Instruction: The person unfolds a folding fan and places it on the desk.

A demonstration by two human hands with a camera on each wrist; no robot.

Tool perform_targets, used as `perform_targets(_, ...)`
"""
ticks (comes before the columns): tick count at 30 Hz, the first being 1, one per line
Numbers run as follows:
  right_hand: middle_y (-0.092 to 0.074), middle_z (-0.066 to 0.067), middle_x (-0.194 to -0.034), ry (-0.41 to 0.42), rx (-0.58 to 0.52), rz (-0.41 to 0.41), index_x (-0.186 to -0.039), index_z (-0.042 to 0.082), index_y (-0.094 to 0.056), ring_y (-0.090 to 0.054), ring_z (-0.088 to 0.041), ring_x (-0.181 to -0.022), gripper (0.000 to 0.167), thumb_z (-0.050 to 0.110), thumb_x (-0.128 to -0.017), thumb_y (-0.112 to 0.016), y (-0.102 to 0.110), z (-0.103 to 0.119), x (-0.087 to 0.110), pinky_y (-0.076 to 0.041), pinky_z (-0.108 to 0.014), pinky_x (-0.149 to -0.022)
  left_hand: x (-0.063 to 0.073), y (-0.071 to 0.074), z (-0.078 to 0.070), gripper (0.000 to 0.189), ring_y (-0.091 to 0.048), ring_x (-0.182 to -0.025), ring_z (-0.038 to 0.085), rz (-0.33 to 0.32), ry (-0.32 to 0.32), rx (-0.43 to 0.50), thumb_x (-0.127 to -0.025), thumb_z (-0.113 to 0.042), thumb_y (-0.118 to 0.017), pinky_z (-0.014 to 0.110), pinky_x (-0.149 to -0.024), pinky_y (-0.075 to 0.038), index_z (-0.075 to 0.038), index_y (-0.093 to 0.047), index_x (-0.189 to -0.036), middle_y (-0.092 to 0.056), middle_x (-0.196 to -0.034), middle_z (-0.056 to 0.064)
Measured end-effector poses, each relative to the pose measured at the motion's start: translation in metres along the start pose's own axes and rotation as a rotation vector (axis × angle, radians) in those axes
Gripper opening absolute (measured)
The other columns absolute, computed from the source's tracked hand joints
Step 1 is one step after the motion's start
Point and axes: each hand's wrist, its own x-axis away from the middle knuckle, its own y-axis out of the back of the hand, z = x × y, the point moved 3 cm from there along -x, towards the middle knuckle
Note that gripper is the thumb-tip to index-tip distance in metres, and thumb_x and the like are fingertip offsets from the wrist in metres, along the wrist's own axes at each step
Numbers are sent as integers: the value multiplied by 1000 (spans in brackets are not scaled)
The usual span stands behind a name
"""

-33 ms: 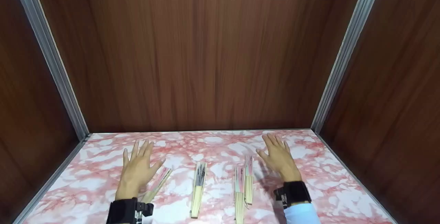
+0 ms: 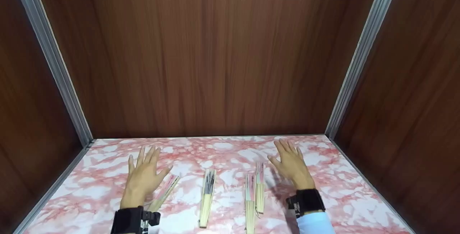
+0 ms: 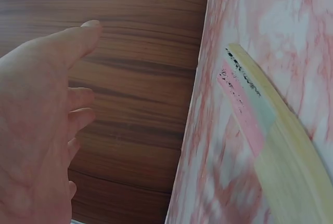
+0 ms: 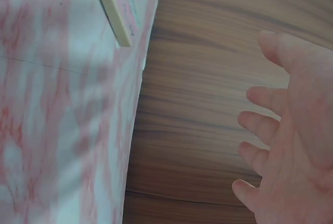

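Note:
My left hand (image 2: pixel 143 178) hovers over the left part of the table with fingers spread, holding nothing. Just to its right lies a folded hand fan (image 2: pixel 164 193), slanted, with pale ribs and pink and green paper; the left wrist view shows this fan (image 3: pixel 276 146) apart from the fingers. A second folded fan (image 2: pixel 207 198) with dark markings lies near the middle. Two more, a nearer fan (image 2: pixel 250 201) and a farther fan (image 2: pixel 260 187), lie side by side on the right. My right hand (image 2: pixel 291 164) is raised beyond them, fingers extended, and grips nothing; a fan's end (image 4: pixel 117 21) appears in the right wrist view.
The table (image 2: pixel 222 146) has a pink and white marbled top. A brown wood-grain panel (image 2: pixel 208 54) stands behind it, with side panels left and right and metal posts (image 2: pixel 363 50) at the corners. Both wrists wear black camera straps (image 2: pixel 311 201).

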Motion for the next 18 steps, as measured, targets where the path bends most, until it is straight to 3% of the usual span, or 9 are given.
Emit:
perform_targets(5, -34, -25, -175, -6, -8, -2, -167, 4, -38, -24, -52, -165, 71, 42, -111, -58, 4, 1, 0, -14, -76, -136, -1, 7, -6, 85, 0, -168, 53, -12, -8, -1, -110, -49, -59, 79, -133, 10, -2, -23, -171, -17, -180, 25)
perform_targets(9, -32, -27, -176, -17, -10, -16, -167, 3, -37, -23, -53, -165, 71, 40, -111, -59, 12, 3, 2, -14, -75, -136, 5, 24, -35, 88, -3, -169, 52, -108, -59, 52, -108, -41, -65, 77, -135, 2, -1, -21, -172, -19, -180, 26)
perform_targets(12, -32, -29, -175, -45, -44, -77, -165, 0, -39, -25, -54, -164, 71, 35, -109, -63, 24, 7, 3, -18, -73, -137, 9, 32, -79, 89, -10, -170, 49, -216, -120, 162, -103, -32, -73, 72, -138, -8, -3, -25, -171, -22, -180, 23)
perform_targets(14, -35, -31, -173, -74, -86, -116, -164, -2, -40, -29, -54, -163, 71, 33, -107, -65, 31, 10, 2, -23, -71, -136, 11, 26, -115, 85, -19, -168, 48, -263, -183, 245, -101, -28, -77, 69, -138, -17, -5, -32, -169, -29, -178, 23)
perform_targets(16, -38, -32, -171, -121, -140, -106, -163, -2, -41, -35, -53, -160, 71, 33, -106, -64, 32, 12, 0, -30, -69, -134, 14, 9, -153, 79, -34, -164, 44, -236, -225, 311, -100, -28, -77, 66, -135, -31, -8, -40, -166, -37, -175, 20)
perform_targets(18, -48, -34, -163, -168, -187, -49, -159, -5, -46, -47, -53, -152, 68, 32, -105, -65, 28, 13, -2, -39, -68, -130, 15, -17, -188, 63, -62, -141, 41, -132, -241, 381, -101, -28, -76, 60, -118, -55, -10, -53, -156, -56, -161, 19)
